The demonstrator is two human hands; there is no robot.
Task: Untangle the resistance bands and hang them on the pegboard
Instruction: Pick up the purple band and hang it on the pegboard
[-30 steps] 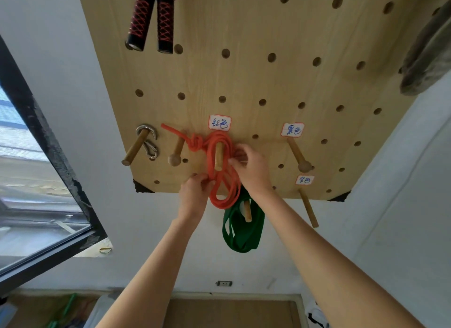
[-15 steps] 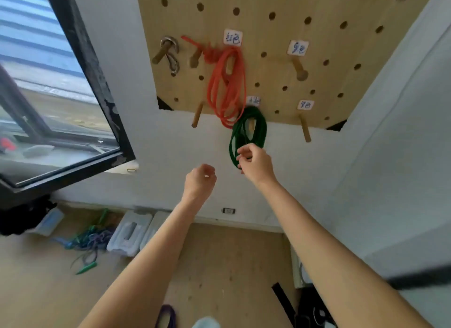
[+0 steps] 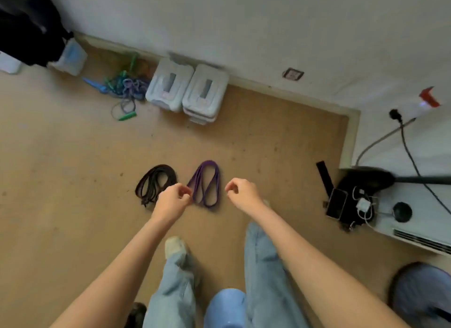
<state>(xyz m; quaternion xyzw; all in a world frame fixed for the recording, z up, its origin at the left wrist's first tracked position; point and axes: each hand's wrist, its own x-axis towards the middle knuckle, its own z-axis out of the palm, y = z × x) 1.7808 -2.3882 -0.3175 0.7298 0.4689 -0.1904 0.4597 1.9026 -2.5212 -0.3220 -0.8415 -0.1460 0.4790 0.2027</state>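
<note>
- I am looking down at a tan floor (image 3: 73,181) that meets a white wall (image 3: 244,22) along a pale skirting board; the whole picture is soft with motion blur.
- The purple band (image 3: 205,184) lies coiled on the floor, and I take it as my landmark.
- Just to its left lies the black band (image 3: 153,183), also coiled; its near end is hidden behind my left hand (image 3: 170,202).
- That left hand hangs above the floor with fingers loosely curled and nothing in them; its fingertips overlap the purple band's left edge in the view, and I cannot tell whether they touch.
- My right hand (image 3: 242,193) hangs just right of the purple band, fingers loosely curled too, holding nothing.
- Far beyond the purple band, against the wall, sit two pale lidded boxes (image 3: 188,91), with a tangled heap of cords (image 3: 124,88) to their left; the strands are too blurred to separate.
- Well to the right of the purple band, a dark bag with cables (image 3: 353,200) is hard to make out.
- Nearer than the purple band, my jeans-clad legs (image 3: 263,266) and one shoe (image 3: 174,246) show; the other foot is hidden.
</note>
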